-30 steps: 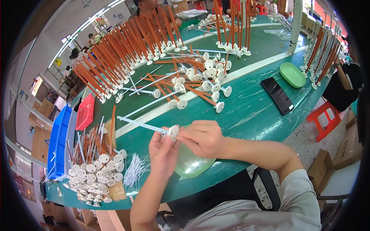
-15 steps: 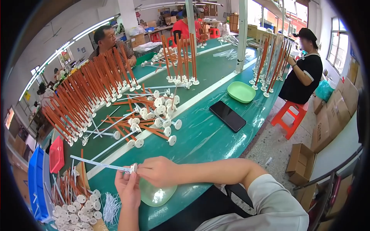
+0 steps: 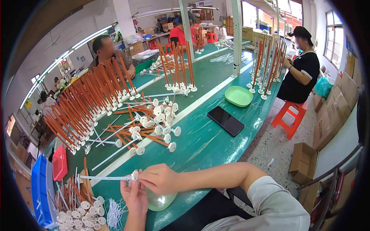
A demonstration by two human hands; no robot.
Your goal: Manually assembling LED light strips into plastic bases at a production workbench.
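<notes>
My left hand (image 3: 135, 197) grips a pale, flat strip (image 3: 106, 178) near its white round base (image 3: 135, 176). The strip points to the left, almost level. From the other side, the fingertips of my right hand (image 3: 161, 178) are pinched together against the base; anything small between them is hidden. Beneath my hands is a translucent green dish (image 3: 162, 203), partly covered by them. Left of my left wrist lies a bundle of thin white ties (image 3: 115, 213). Next to it is a pile of white round bases (image 3: 83, 215) with brown and pale strips.
A phone (image 3: 226, 121) and a green tray (image 3: 239, 96) lie on the table. Finished-looking brown strips (image 3: 86, 92) stand in rows; loose ones (image 3: 154, 131) are heaped mid-table. Blue (image 3: 40, 192) and red (image 3: 59, 162) bins are at left. Several people work around; one (image 3: 300, 69) stands at right.
The strip has swung from a slant to nearly level. Both hands stay at the base, and the whole view has shifted slightly.
</notes>
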